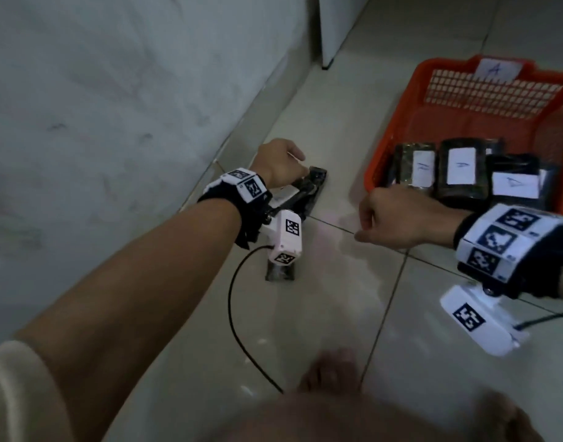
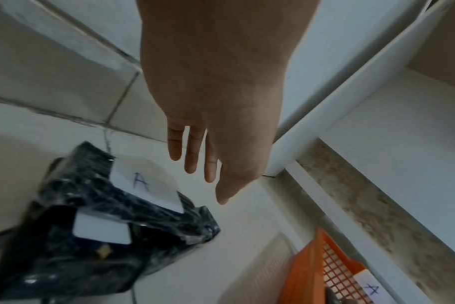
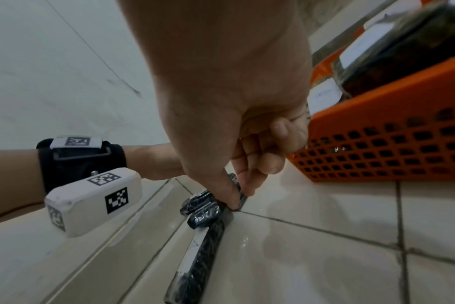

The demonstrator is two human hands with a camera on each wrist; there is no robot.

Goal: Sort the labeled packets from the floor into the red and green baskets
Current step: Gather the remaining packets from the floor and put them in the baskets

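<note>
Three dark plastic-wrapped packets with white paper labels (image 1: 461, 172) already lie in the red slatted plastic basket (image 1: 493, 90) at the right of the head view, each label marked A like the tag on the basket's far rim. I judge the sort well under way but unfinished. A short row of the same dark packets (image 1: 305, 193) is left on the pale tiled floor (image 1: 321, 314), along the wall at the centre of the frame. Only a sliver of green shows at the right edge, so the green basket cannot be judged.

The left hand (image 2: 221, 127) reaches over that row. In the left wrist view its fingers (image 2: 192, 152) are straight and spread, holding nothing. The nearest packet, labelled A (image 2: 143, 183), lies at lower left of that frame, just beside the fingertips but apart from them.

The right hand (image 3: 247, 164) hovers between the floor row and the basket's near wall. Its fingers are curled in, and I see nothing held inside them.
</note>
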